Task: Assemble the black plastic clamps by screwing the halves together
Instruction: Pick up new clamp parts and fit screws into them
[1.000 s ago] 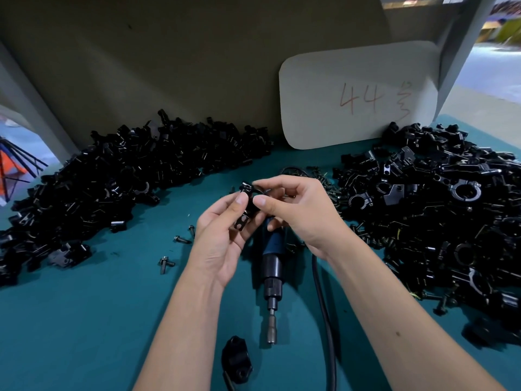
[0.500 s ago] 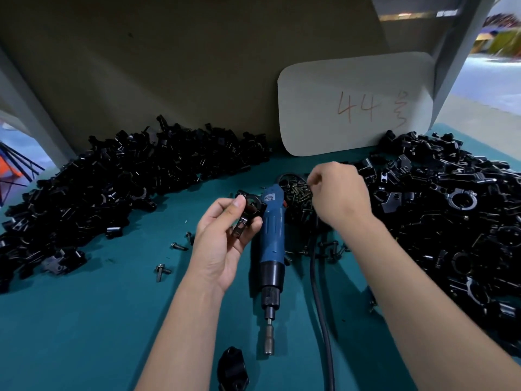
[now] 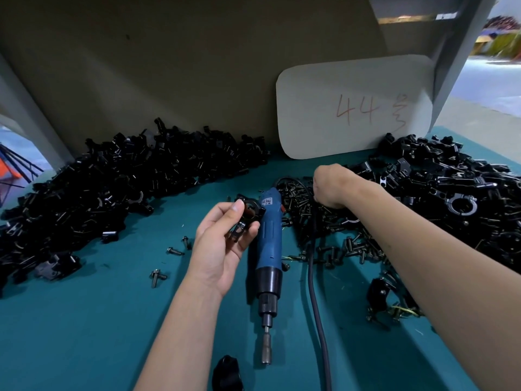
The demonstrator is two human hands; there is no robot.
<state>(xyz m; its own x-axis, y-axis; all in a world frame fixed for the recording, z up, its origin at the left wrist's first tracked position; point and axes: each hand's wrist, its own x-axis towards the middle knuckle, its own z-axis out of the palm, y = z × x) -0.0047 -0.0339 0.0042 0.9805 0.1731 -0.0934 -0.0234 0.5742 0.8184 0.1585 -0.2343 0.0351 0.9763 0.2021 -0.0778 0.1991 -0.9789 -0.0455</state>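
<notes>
Here — left hand [image 3: 222, 244] fingers pinching clamp [image 3: 245, 218] | right hand [image 3: 332, 187] in screws [image 3: 298, 204] — fingers hidden, cannot tell.

left hand [image 3: 222, 238] grips black clamp [image 3: 244, 218] | right hand [image 3: 331, 187] over screws [image 3: 298, 206] | screwdriver [image 3: 269, 249] lies between

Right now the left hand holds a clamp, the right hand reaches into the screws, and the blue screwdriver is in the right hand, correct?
Not quite: the head view shows the blue screwdriver lying on the table between the arms. The left hand holds the clamp; the right hand reaches into the screws.
</notes>
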